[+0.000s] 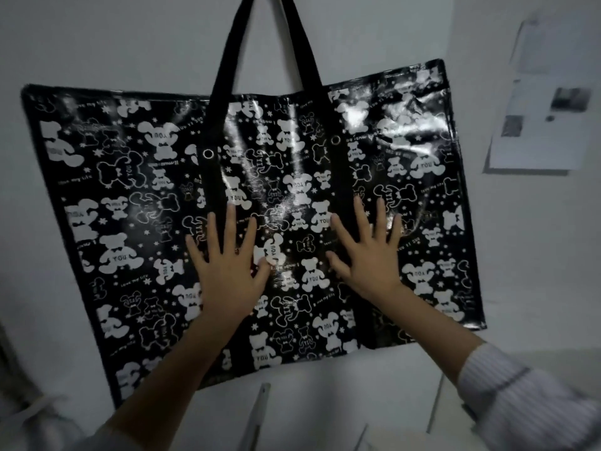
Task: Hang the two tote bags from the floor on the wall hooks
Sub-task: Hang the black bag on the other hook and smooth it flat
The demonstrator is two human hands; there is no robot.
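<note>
A large glossy black tote bag (pixel 136 190) printed with white bears hangs flat against the white wall (pixel 97 37). Its black handles (pixel 234 50) run up out of the top of the frame, so the hook is hidden. My left hand (pixel 227 275) lies flat on the lower middle of the bag with fingers spread. My right hand (pixel 370 255) lies flat beside it, also spread. Neither hand grips anything. No second bag is in view.
Paper sheets (pixel 540 118) are stuck on the wall at the right, past a wall corner. A thin pale edge (pixel 260 415) of some furniture or panel shows below the bag. My striped sleeve (pixel 520 398) fills the lower right.
</note>
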